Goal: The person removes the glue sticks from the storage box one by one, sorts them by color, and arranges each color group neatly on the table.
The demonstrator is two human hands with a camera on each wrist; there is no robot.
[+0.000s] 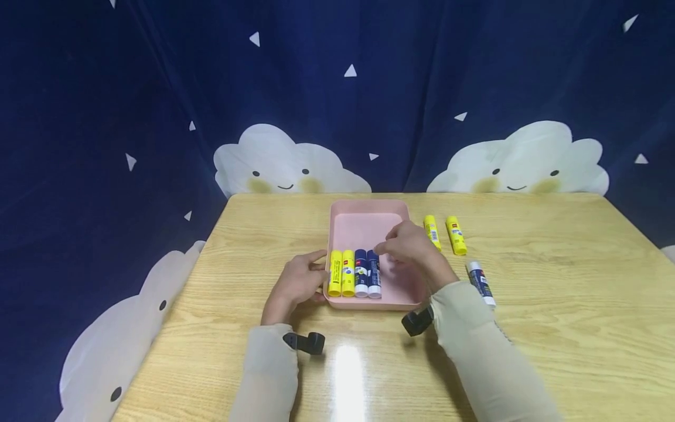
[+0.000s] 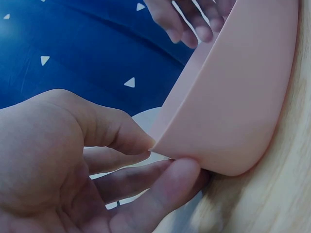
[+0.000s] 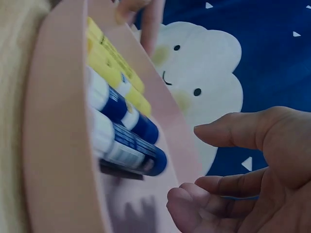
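Note:
A pink tray [image 1: 364,306] stands on the wooden table. Inside it, along the near left part, two yellow glue sticks [image 1: 348,273] and two navy-and-white glue sticks [image 1: 374,274] lie side by side. My left hand [image 1: 298,280] pinches the tray's left wall, thumb over the rim and fingers against the outside, as the left wrist view shows. Over the tray's right half hovers my right hand [image 1: 413,246], close to the rightmost navy glue stick. In the right wrist view its thumb and fingers [image 3: 228,136] are apart, with nothing between them.
Right of the tray lie two more yellow glue sticks [image 1: 456,235], one partly behind my right hand. Nearer to me is a navy-and-white glue stick [image 1: 481,283], beside my right sleeve. A dark blue curtain [image 1: 337,105] with clouds hangs behind the table [image 1: 559,264].

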